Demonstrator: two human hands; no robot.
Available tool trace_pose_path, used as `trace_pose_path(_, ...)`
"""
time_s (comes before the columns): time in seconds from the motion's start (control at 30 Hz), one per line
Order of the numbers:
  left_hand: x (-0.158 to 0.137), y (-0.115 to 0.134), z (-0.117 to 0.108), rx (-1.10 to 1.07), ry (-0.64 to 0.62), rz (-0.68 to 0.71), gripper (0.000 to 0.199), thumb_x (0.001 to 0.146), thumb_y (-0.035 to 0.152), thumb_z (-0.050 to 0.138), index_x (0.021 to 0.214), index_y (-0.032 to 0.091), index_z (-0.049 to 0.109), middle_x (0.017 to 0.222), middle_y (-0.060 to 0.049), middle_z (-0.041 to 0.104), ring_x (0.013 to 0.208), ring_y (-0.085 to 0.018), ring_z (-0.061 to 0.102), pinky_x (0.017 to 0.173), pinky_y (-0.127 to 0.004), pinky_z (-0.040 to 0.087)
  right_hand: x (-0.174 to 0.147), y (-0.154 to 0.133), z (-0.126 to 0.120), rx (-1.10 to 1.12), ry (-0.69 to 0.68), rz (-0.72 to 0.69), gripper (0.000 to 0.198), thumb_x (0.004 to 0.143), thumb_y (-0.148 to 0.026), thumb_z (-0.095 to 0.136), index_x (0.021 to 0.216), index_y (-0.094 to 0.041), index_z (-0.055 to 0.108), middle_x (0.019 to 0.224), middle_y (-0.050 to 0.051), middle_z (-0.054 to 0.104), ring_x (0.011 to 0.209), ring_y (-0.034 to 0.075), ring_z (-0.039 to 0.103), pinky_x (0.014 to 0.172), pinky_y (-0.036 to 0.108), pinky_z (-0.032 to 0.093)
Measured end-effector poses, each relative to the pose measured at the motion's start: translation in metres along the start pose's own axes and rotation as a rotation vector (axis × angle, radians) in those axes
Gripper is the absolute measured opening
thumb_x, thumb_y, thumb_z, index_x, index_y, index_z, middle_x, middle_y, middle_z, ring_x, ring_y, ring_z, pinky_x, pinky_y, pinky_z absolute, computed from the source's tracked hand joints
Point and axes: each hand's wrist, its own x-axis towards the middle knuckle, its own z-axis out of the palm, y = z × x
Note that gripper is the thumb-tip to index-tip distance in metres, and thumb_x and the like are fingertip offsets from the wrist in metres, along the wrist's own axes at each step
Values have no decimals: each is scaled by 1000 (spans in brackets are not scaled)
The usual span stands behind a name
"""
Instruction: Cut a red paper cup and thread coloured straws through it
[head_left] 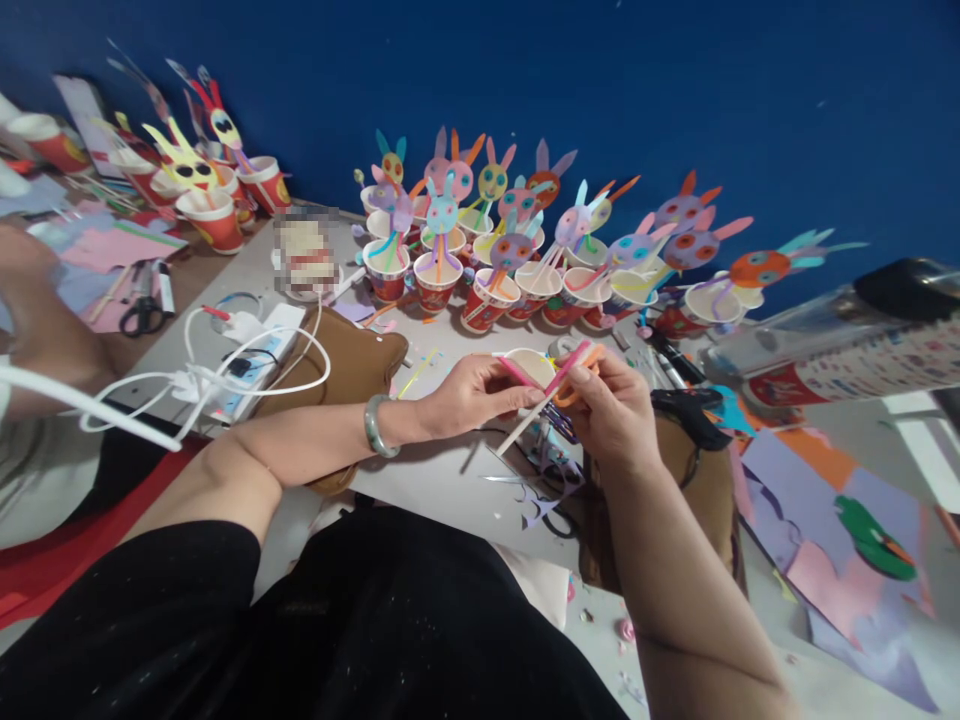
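Note:
My left hand (484, 395) and my right hand (613, 412) meet above the table. A pale wooden stick (519, 428) slants down between them. A pink strip, likely a pipe cleaner (568, 366), bends in a V at the stick's upper end, its left part pinched by my left fingers. In my right fingers are the pink strip's other end and an orange looped strip (576, 388). Just behind my hands is a white paper cup (531, 362), partly hidden. Scissors (559, 520) and purple paper scraps (541, 508) lie below.
Many red paper cups (486, 312) with rabbit-faced sticks stand along the blue wall. To the left are a power strip (259, 365) with looping white cables and another person's arm (52, 310). At right are a tall stack of cups (855, 365) and coloured paper sheets (802, 480).

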Motion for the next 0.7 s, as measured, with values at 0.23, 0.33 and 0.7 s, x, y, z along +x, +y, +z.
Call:
trace_pose_path(0.23, 2, 4, -2, -6, -105, -149, 49, 73, 56, 83, 78, 11, 64, 59, 4, 59, 51, -5, 54, 51, -20, 43, -3, 2, -2, -45, -147, 55, 42, 74, -59, 83, 80, -22, 65, 62, -3, 58, 49, 11, 49, 45, 24, 39)
trace_pose_path(0.33, 3, 4, -3, 7, -127, -201, 52, 72, 60, 82, 78, 12, 63, 58, 4, 60, 50, -6, 56, 51, -20, 44, -3, 5, -3, -70, -184, 33, 41, 75, -57, 83, 80, -21, 65, 63, -2, 60, 51, 11, 51, 47, 24, 41)
trace_pose_path(0.7, 3, 11, -5, 72, -165, -179, 48, 78, 53, 80, 68, 14, 53, 54, 5, 55, 47, -4, 52, 49, -19, 43, -4, 5, 1, -59, -222, 48, 37, 78, -54, 83, 81, -21, 66, 66, -2, 61, 55, 12, 54, 50, 25, 44)
